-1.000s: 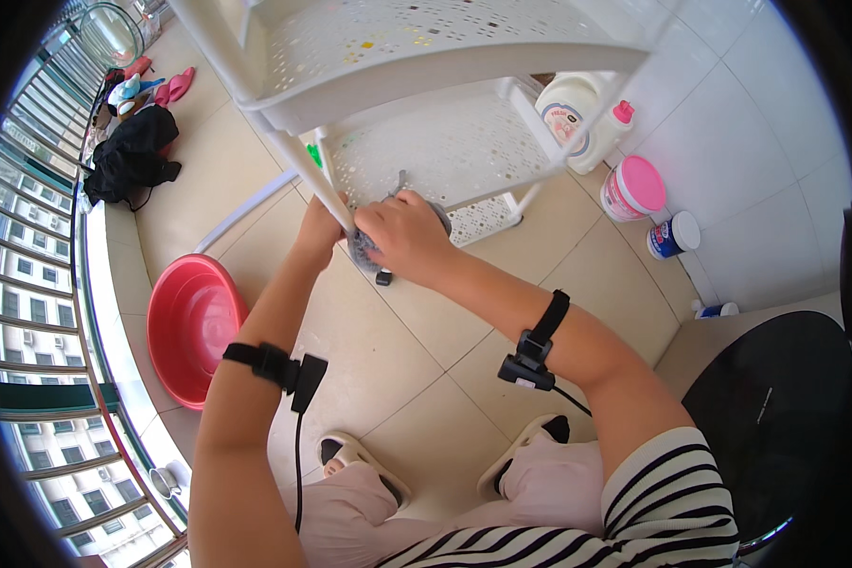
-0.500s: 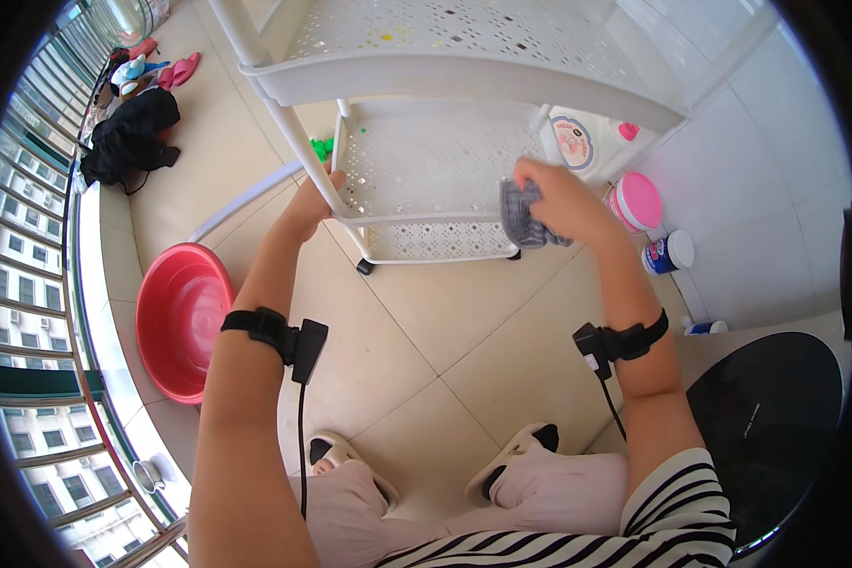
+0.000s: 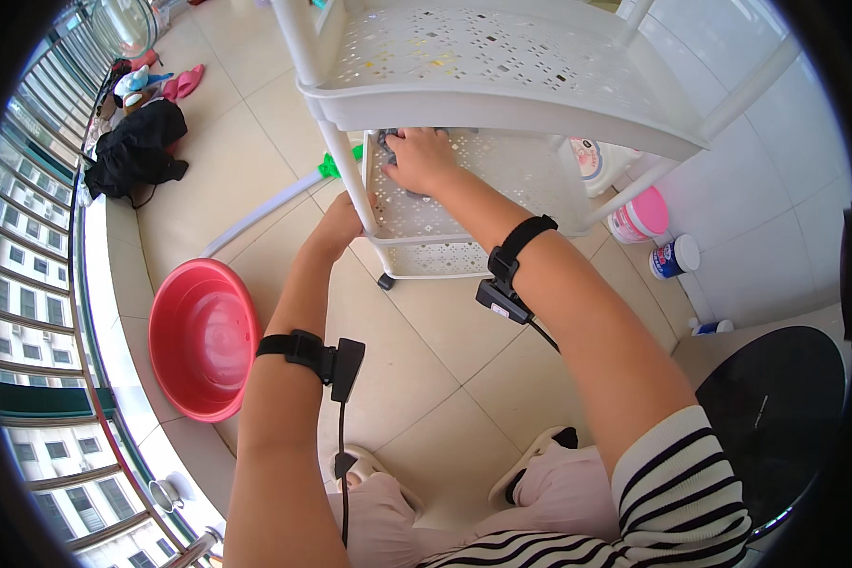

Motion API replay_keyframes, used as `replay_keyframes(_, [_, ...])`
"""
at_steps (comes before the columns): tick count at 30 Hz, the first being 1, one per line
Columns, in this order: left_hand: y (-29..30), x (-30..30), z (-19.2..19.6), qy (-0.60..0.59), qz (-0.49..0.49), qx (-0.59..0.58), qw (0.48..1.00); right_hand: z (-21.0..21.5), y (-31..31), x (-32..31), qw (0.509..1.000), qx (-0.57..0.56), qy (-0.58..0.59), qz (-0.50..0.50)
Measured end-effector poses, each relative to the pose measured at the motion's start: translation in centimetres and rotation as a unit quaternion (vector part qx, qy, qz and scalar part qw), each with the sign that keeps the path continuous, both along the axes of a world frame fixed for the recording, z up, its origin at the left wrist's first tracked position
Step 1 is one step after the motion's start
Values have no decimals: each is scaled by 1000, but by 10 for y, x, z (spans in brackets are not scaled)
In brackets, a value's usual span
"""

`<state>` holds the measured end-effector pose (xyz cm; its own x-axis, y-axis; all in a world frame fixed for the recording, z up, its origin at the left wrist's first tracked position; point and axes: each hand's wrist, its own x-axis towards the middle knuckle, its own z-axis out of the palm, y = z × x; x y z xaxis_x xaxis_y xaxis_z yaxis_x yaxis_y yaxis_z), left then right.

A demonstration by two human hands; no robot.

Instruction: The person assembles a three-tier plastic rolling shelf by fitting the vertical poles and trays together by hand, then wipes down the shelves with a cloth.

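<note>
A white plastic shelf cart [image 3: 502, 112] with perforated tiers stands in front of me. My right hand [image 3: 420, 161] reaches in over the middle shelf [image 3: 511, 175] and presses a grey cloth [image 3: 413, 193] onto its left part, fingers bent over the fabric. Part of the cloth is hidden beneath the hand. At the cart's near left corner, my left hand [image 3: 345, 223] grips the white post and shelf edge [image 3: 370, 223]; its fingertips are mostly out of sight behind the frame.
Left of the cart lie a red basin [image 3: 204, 339] and a pale hose [image 3: 260, 214] with a green fitting [image 3: 329, 166]. A pink-lidded tub [image 3: 640, 216] and a blue-and-white jar [image 3: 674, 257] stand by the right wall. Railings [image 3: 38, 331] line the left.
My right hand has carried the grey cloth from the shelf's right side to its left part. My left hand stays at the corner post. The whole view has shifted slightly.
</note>
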<state>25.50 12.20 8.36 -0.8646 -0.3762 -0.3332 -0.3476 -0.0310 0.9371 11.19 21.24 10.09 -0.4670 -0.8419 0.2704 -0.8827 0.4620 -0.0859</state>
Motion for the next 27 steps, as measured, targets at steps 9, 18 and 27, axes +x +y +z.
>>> replay_keyframes(9, [4,-3,-5,42,11,-9,999,19,-18,-17,972,174,-158,28])
replay_keyframes(18, [8,-3,-13,74,57,12,996,23,6,-10,996,73,-43,-33])
replay_keyframes(27, [7,-4,-6,76,73,46,993,13,6,27,985,77,-156,-2])
